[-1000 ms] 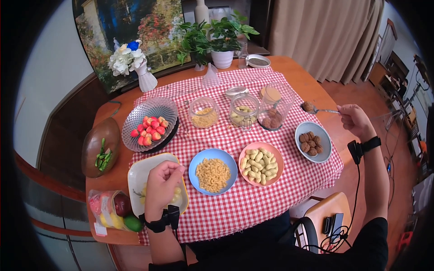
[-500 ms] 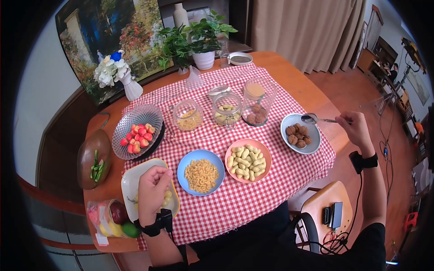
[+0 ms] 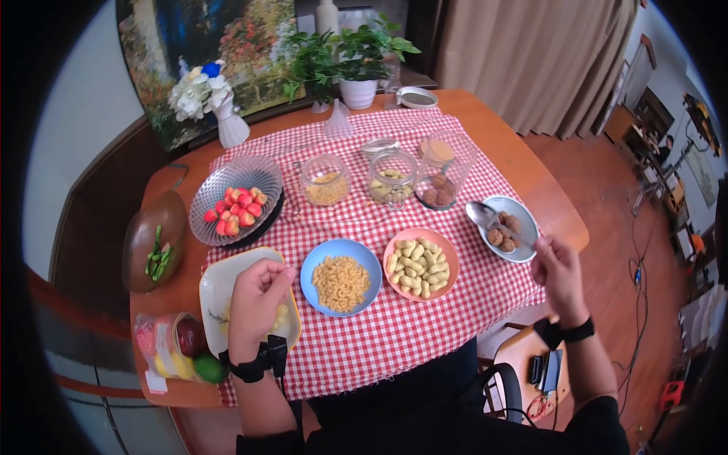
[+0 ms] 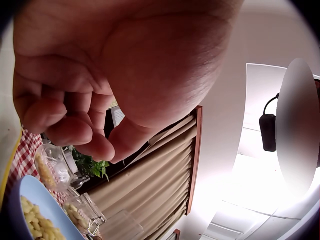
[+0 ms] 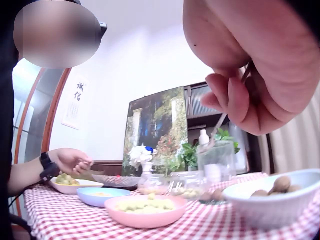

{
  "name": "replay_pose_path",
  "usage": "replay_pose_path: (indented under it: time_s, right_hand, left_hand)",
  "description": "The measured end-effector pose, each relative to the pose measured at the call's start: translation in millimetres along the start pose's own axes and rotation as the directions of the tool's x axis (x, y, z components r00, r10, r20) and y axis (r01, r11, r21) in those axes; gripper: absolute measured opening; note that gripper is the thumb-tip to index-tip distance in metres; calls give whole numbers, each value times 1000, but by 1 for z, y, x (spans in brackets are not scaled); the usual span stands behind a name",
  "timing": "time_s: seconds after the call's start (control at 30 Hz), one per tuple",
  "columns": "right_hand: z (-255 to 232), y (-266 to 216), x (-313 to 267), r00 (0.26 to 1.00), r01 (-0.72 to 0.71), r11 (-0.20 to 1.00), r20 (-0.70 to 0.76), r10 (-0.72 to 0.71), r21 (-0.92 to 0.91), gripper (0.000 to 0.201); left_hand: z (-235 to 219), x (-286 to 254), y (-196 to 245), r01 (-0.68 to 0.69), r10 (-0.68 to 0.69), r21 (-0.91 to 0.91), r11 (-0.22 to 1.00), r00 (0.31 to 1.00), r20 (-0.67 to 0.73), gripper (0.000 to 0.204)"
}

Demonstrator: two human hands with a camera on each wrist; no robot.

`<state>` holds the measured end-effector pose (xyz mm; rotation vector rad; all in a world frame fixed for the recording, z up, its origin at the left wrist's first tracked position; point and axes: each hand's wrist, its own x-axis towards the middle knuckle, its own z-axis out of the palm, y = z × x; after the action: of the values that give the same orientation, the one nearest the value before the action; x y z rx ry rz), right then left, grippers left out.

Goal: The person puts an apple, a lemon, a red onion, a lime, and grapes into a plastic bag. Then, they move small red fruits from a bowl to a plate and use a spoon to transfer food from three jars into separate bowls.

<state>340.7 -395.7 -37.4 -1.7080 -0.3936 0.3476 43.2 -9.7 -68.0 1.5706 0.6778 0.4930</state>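
My right hand (image 3: 560, 279) grips the handle of a metal spoon (image 3: 481, 214). The spoon's bowl, with no walnut on it, is over the left rim of a pale blue-white bowl (image 3: 530, 253) of walnuts (image 3: 496, 237). In the right wrist view, the curled fingers of my right hand (image 5: 250, 75) surround the handle. My left hand (image 3: 255, 303) hovers above the white, yellow-rimmed dish (image 3: 216, 282) of green grapes, fingers loosely bent and holding nothing. A clear jar (image 3: 455, 163) with walnuts stands behind the bowl.
A pink plate (image 3: 453, 282) of peanuts and a blue plate (image 3: 309, 297) of pasta lie between my hands. Behind are jars of pasta (image 3: 326, 189) and peanuts (image 3: 392, 186). A glass bowl (image 3: 203, 199) of red fruit and bagged fruit (image 3: 173, 349) are left.
The walnut that was on the spoon a second ago is off it. My right hand has come left and closer to my body, and the spoon has shifted to the bowl's left side.
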Motion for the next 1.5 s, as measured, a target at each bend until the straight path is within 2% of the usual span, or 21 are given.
replay_pose_path:
  time_s: [0.13,0.27,0.43,0.53,0.57,0.6,0.63,0.67,0.7,0.73,0.8,0.87,0.93,0.97,1.0,1.07,1.1,1.13,1.2,1.37,1.5]
  right_hand:
    - [44,23,-25,997,24,999,-70,-20,49,16]
    - [52,37,-30,996,41,996,-87,-34,85,14]
    - [66,58,-36,998,-28,997,-47,31,73,9]
    - [71,75,-32,1000,2,1000,14,-2,-1,6]
    - [72,69,-31,995,-94,995,42,95,-23,13]
    - [70,72,-29,994,-95,995,57,96,-22,13]
    - [65,75,-28,992,55,944,128,-13,-325,22]
    - [65,74,-26,969,215,785,226,-99,-580,30]
    - [68,65,-28,981,97,813,193,19,-574,42]
    - [69,60,-28,979,98,817,201,23,-568,42]
    - [71,55,-28,924,378,611,324,-203,-695,38]
    - [69,44,-31,926,363,627,345,-156,-690,33]
    - [68,40,-31,845,516,437,352,-403,-737,24]
    - [68,36,-28,815,550,423,354,-458,-720,21]
    - [69,27,-26,814,553,425,355,-459,-717,21]
    - [75,9,-27,927,355,679,333,-170,-643,17]
    - [78,10,-26,929,314,775,345,-133,-548,14]
    - [85,7,-26,927,319,775,351,-135,-545,14]
    - [102,-3,-25,899,186,913,437,-10,-362,15]
    - [152,-41,2,784,427,757,619,-38,-495,17]
    - [193,-48,36,690,566,712,711,-134,-415,19]
  left_hand:
    - [-2,0,1,2,-2,-14,1000,1000,16,9]
    - [-1,-1,3,12,-11,-20,1000,1000,26,11]
    - [-3,-2,2,-38,39,-27,999,998,49,12]
    - [-3,-1,-1,-35,36,-29,999,999,39,13]
    - [-3,0,-4,-57,58,-34,998,998,32,13]
    - [-3,1,-4,-82,83,-40,996,996,26,12]
    - [-3,1,-3,-82,83,-40,996,996,25,12]
    - [-4,1,-2,-79,80,-38,996,997,14,12]
    - [-5,1,-2,-55,56,-33,998,998,27,14]
    - [-6,1,-1,-29,30,-25,999,999,43,17]
    - [-5,2,-4,-25,25,-13,1000,999,36,18]
    - [-5,4,-6,-26,26,-8,1000,999,38,18]
    - [-4,3,-2,-13,13,-3,1000,999,29,17]
    - [-3,3,-2,-25,25,-5,1000,1000,13,15]
    - [-3,2,-2,-37,37,-7,999,999,-3,12]
    - [-4,2,-4,-54,54,-11,999,999,2,12]
    - [-6,2,-5,-73,73,-17,997,997,10,13]
    - [-6,2,-6,-73,73,-16,997,997,4,13]
    - [-7,3,-6,-92,93,-29,995,995,23,13]
    - [-6,2,-4,-70,70,-14,997,997,31,15]
    - [-6,3,-6,-79,79,1,997,995,54,12]
